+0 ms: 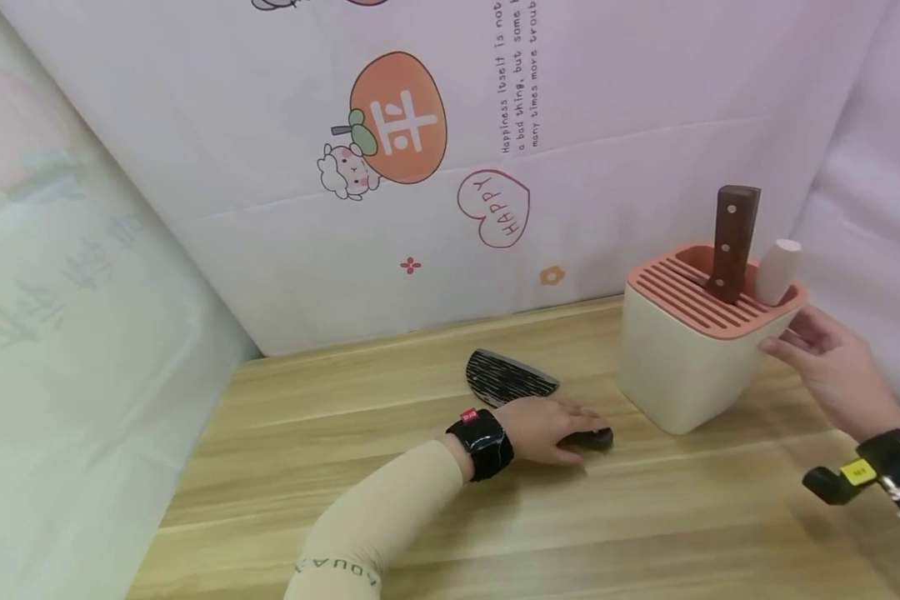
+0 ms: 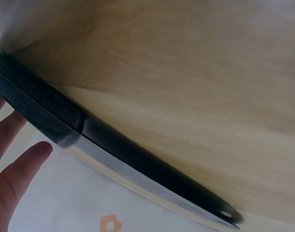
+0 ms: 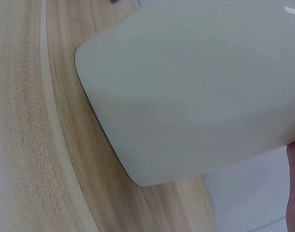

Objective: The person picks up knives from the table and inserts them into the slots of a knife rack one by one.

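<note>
A knife (image 1: 506, 379) with a dark blade, bright edge and black handle (image 2: 38, 104) lies on the wooden table. Over that handle reaches my left hand (image 1: 543, 429), fingers on the far side and thumb on the near side. In the left wrist view one fingertip (image 2: 42, 147) stands apart from the handle. My right hand (image 1: 832, 367) holds the right rear corner of a white knife block (image 1: 667, 367), thumb against its side and fingers partly hidden behind. The block's slotted orange top holds a brown-handled knife (image 1: 733, 242) and a white-handled tool (image 1: 778, 271).
A white cloth (image 1: 607, 167) with cartoon prints hangs behind the table (image 1: 307, 425). Another pale cloth (image 1: 82, 350) hangs along the left side. The block stands at the right, near the back edge.
</note>
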A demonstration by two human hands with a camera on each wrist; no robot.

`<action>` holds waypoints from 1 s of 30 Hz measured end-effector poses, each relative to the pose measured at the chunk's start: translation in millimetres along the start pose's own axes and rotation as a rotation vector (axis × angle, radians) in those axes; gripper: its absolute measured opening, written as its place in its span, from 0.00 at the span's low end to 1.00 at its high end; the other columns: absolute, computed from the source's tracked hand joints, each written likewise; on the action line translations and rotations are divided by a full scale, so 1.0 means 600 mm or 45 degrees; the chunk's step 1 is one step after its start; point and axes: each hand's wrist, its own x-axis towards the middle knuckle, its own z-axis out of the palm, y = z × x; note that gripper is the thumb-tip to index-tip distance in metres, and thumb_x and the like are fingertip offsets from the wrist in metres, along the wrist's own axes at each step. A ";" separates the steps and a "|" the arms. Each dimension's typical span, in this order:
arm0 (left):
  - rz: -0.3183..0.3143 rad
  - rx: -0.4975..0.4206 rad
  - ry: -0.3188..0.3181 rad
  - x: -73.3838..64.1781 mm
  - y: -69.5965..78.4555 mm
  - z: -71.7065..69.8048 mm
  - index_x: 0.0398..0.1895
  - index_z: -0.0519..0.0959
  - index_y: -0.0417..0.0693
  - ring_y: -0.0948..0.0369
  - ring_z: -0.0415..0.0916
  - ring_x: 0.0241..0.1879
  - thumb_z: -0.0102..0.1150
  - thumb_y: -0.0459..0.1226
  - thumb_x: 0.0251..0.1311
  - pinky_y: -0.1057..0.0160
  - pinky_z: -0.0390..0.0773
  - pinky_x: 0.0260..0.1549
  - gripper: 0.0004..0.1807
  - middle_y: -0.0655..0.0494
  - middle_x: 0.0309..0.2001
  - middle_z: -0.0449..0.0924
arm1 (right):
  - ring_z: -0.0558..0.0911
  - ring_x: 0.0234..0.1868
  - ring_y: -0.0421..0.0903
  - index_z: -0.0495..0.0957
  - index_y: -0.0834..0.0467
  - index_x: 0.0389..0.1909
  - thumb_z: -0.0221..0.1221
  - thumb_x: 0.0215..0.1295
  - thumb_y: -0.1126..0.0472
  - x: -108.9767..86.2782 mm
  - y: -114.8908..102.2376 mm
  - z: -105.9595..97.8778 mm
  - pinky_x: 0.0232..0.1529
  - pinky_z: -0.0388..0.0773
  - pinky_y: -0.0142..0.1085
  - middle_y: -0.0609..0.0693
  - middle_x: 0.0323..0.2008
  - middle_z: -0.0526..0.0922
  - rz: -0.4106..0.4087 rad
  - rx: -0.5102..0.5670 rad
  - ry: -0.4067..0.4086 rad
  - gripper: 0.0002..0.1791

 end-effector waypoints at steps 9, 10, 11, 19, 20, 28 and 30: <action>-0.047 -0.139 -0.028 0.019 -0.009 -0.003 0.69 0.66 0.62 0.72 0.70 0.55 0.66 0.53 0.58 0.77 0.68 0.53 0.36 0.64 0.60 0.75 | 0.65 0.61 0.29 0.53 0.45 0.74 0.54 0.71 0.66 -0.002 -0.002 0.005 0.48 0.67 0.13 0.43 0.72 0.57 0.007 0.067 -0.042 0.35; -0.060 -0.145 -0.035 0.020 -0.012 -0.005 0.69 0.66 0.62 0.73 0.71 0.53 0.67 0.52 0.58 0.78 0.68 0.53 0.36 0.65 0.58 0.76 | 0.65 0.62 0.30 0.52 0.45 0.75 0.54 0.71 0.65 -0.001 -0.002 0.005 0.48 0.67 0.13 0.44 0.73 0.56 0.006 0.062 -0.041 0.36; -0.071 -0.149 -0.041 0.021 -0.015 -0.007 0.68 0.67 0.63 0.73 0.71 0.53 0.68 0.50 0.57 0.78 0.69 0.52 0.35 0.66 0.57 0.76 | 0.65 0.63 0.31 0.52 0.45 0.75 0.54 0.71 0.65 -0.001 -0.002 0.005 0.48 0.67 0.13 0.44 0.73 0.56 0.007 0.062 -0.037 0.36; -0.089 -0.173 -0.101 0.024 -0.027 -0.014 0.65 0.71 0.64 0.75 0.70 0.52 0.66 0.38 0.60 0.78 0.69 0.49 0.29 0.70 0.57 0.76 | 0.67 0.60 0.29 0.52 0.44 0.74 0.54 0.71 0.66 0.002 0.001 0.005 0.47 0.68 0.14 0.45 0.72 0.57 -0.005 0.060 -0.005 0.36; -0.088 -0.170 -0.100 0.024 -0.027 -0.013 0.65 0.72 0.63 0.75 0.70 0.51 0.66 0.37 0.60 0.78 0.70 0.49 0.29 0.70 0.56 0.76 | 0.67 0.61 0.30 0.52 0.44 0.74 0.54 0.71 0.66 0.003 0.002 0.005 0.47 0.68 0.13 0.45 0.72 0.57 -0.008 0.063 -0.006 0.36; -0.055 -0.032 -0.046 0.030 -0.014 -0.011 0.64 0.73 0.58 0.71 0.73 0.51 0.59 0.32 0.63 0.76 0.73 0.47 0.26 0.65 0.54 0.78 | 0.64 0.65 0.33 0.52 0.43 0.74 0.54 0.71 0.66 0.005 -0.003 0.000 0.48 0.67 0.13 0.44 0.73 0.55 -0.026 0.027 -0.034 0.36; -0.057 -0.002 -0.038 0.031 -0.009 -0.011 0.65 0.72 0.57 0.69 0.73 0.52 0.58 0.32 0.63 0.76 0.73 0.48 0.26 0.63 0.55 0.78 | 0.64 0.65 0.33 0.52 0.43 0.74 0.54 0.71 0.65 0.003 -0.002 0.000 0.48 0.67 0.13 0.44 0.73 0.55 -0.011 0.056 -0.042 0.36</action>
